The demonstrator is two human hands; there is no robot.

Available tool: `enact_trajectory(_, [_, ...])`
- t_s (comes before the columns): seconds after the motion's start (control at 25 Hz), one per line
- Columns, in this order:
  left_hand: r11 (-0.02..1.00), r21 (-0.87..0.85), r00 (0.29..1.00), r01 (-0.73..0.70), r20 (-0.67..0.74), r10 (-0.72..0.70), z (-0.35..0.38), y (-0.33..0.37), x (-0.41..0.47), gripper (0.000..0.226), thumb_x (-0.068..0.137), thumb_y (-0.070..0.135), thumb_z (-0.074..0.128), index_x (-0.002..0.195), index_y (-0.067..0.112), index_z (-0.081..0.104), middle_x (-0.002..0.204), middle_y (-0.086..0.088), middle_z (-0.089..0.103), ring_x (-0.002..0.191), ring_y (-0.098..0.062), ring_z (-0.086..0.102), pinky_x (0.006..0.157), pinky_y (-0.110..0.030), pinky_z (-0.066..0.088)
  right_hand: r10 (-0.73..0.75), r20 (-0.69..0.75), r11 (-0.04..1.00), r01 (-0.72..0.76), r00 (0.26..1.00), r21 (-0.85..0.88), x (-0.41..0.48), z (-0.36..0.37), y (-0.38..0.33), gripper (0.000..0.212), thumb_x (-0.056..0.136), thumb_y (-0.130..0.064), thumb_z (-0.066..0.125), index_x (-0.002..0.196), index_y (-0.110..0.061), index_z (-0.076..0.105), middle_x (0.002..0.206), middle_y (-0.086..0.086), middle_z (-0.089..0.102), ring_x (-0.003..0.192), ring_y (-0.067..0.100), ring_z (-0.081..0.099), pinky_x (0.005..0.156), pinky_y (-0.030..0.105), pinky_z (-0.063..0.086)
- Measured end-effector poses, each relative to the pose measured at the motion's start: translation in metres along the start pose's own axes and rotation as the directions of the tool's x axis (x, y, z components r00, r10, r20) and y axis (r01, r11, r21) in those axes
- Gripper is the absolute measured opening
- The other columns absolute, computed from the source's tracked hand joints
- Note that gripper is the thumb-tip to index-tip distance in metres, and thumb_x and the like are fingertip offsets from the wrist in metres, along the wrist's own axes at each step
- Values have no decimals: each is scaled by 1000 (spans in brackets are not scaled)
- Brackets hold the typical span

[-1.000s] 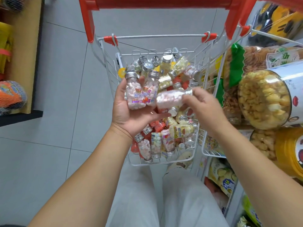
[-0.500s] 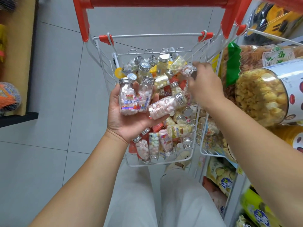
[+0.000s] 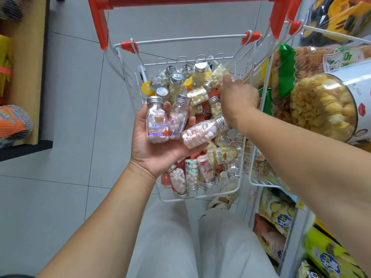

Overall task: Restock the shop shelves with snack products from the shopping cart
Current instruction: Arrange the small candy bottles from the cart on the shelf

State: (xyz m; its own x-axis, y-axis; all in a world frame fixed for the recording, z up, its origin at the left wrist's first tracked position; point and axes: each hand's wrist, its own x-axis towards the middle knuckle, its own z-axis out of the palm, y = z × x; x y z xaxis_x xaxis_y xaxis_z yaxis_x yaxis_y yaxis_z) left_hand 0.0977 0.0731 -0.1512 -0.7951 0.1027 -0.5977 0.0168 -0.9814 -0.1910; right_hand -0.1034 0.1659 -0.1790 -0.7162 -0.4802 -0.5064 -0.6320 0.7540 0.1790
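Three candy bottles [image 3: 178, 117] on upturned left hand [image 3: 158, 155], right hand [image 3: 239, 99] in cart [image 3: 98, 23]

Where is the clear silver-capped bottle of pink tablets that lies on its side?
Head view, near centre: the clear silver-capped bottle of pink tablets rests in the left hand, right of two upright clear bottles held there, over the white wire cart.
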Motion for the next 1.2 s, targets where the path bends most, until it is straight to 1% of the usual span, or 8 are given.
enact_trajectory(0.2, [998,65,1000,-22,-3,22,5,5,-5,35,80,59,56,101,31,64,130,-4,56,109,-24,59,98,-68,40,-18,-173,883,97,985,458,-35,-5,31,32,97,-21,51,129,-23,49,98,6,59,83,31,58,67,37,44])
enact_trajectory(0.36, [995,101,1000,-10,1,9,21,2,-13,38,81,59,56,110,35,61,124,-6,60,108,-24,60,98,-67,41,13,-64,353,55,998,934,-89,-46,62,28,99,-28,55,126,-25,45,77,6,48,62,9,48,57,19,46])
enact_trajectory(0.48, [986,158,998,51,29,-57,49,-4,-20,42,87,61,51,109,29,66,124,-10,62,113,-27,60,100,-67,39,57,67,16,-68,996,998,-115,-71,76,32,95,-46,54,112,-19,52,80,13,50,55,10,48,51,25,43])
enact_trajectory(0.64, [961,248,989,120,49,-137,107,-30,-34,40,88,64,47,109,32,58,121,-11,63,117,-28,54,106,-69,32,109,92,-122,-78,990,989,-160,-106,108,62,81,-70,57,112,-16,61,106,25,65,92,45,62,80,56,51])
enact_trajectory(0.8, [903,370,971,217,15,-239,167,-70,-48,39,89,63,47,108,32,61,126,-8,59,122,-26,50,111,-70,22,179,30,-269,19,983,963,-232,-145,153,37,90,-49,57,113,-19,62,90,-1,72,70,14,62,58,24,49])
enact_trajectory(1.0, [788,520,897,331,87,-434,229,-141,-68,48,88,62,47,106,24,71,119,-9,66,112,-31,62,107,-70,31,305,-25,-275,113,952,955,-341,-172,206,27,88,-34,68,113,-26,62,97,9,65,79,23,58,72,34,47])
enact_trajectory(1.12, [684,611,807,399,120,-578,256,-192,-72,63,92,64,44,128,16,63,133,-15,59,126,-37,52,107,-68,31,424,-38,-352,203,905,914,-404,-186,228,25,83,-19,63,107,-23,61,75,-6,66,51,3,56,47,16,45])
enact_trajectory(1.2, [644,646,789,411,103,-606,267,-231,-76,59,92,66,42,121,19,64,131,-13,57,123,-34,53,104,-69,35,505,-47,-354,257,862,899,-440,-186,241,20,85,-16,62,104,-22,61,69,-8,64,47,1,53,44,14,41])
